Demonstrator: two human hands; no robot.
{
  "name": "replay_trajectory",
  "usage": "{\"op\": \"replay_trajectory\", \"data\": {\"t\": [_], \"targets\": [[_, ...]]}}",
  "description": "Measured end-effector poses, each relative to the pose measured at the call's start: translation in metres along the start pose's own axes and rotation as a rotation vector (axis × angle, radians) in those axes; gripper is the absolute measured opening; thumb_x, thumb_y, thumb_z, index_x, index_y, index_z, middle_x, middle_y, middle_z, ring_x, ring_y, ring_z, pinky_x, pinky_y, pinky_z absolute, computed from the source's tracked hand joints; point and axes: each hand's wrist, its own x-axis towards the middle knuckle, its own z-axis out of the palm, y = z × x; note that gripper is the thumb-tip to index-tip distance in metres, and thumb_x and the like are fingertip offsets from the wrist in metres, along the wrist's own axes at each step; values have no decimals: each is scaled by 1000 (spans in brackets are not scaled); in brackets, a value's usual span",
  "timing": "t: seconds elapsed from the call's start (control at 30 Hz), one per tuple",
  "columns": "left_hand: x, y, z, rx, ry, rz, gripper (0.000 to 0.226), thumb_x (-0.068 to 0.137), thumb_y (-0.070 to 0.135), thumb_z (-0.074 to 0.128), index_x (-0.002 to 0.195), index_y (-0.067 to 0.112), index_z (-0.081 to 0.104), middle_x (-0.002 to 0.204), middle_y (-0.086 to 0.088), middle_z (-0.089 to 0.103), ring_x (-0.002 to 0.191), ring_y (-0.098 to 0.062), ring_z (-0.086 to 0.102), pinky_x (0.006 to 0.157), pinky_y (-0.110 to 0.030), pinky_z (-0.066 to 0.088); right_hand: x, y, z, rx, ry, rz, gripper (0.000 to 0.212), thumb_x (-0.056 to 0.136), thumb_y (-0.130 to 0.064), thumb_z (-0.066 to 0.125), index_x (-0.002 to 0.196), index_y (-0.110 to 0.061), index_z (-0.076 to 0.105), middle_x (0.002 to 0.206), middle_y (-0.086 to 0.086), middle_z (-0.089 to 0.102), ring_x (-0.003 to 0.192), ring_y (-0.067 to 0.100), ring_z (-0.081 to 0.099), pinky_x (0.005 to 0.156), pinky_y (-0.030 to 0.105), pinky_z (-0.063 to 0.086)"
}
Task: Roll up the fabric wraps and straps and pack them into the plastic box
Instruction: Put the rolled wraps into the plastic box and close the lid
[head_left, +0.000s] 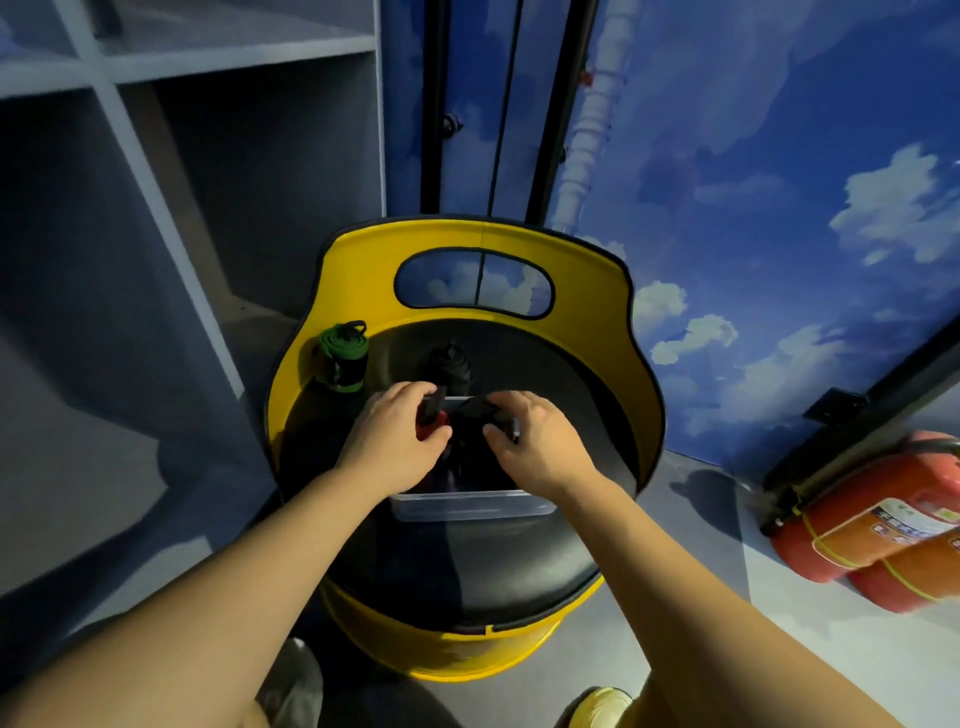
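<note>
Two hands work close together over the clear plastic box, which stands on the black seat of a yellow chair. We cannot see well what lies inside the box, because it is dark and our hands cover it. Our left hand has its fingers curled around a black strap, with something red under it. Our right hand pinches another dark strap piece. A rolled green wrap and a dark roll stand behind the box.
</note>
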Motion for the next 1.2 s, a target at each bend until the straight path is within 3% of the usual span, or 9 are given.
{"op": "replay_trajectory", "data": {"t": [0.47,0.73,0.97,1.07,1.2], "targets": [[38,-78,-39,-209,52,-388,70,89,41,71,150,22,41,152,-2,47,136,-25,48,109,-41,43,79,-67,49,85,-147,-48,59,95,-33,63,147,-11,46,145,11,55,133,27,51,108,35,41],[94,-102,-48,-234,76,-492,65,92,29,67,150,18,40,147,-9,51,132,-32,49,103,-38,43,160,-94,92,139,-231,-20,55,94,-31,64,142,-9,47,135,15,60,125,33,55,98,37,46],[122,-131,-31,-401,-41,-589,59,92,18,50,149,34,43,144,-4,53,126,-30,52,104,-40,45,202,-94,135,167,-422,127,55,92,-33,63,139,-12,44,133,15,61,124,35,56,91,32,43],[124,-136,-25,-466,2,-611,65,93,9,46,153,34,39,153,-3,47,136,-29,45,113,-40,39,203,-93,139,205,-404,145,64,92,-25,66,146,-9,35,139,16,57,129,34,52,99,33,42],[118,-130,-32,-512,68,-574,68,94,2,42,156,29,35,159,-2,38,144,-26,37,118,-40,33,199,-91,127,249,-297,122,65,89,-20,71,145,-9,40,137,13,59,129,31,52,97,30,41]]}}
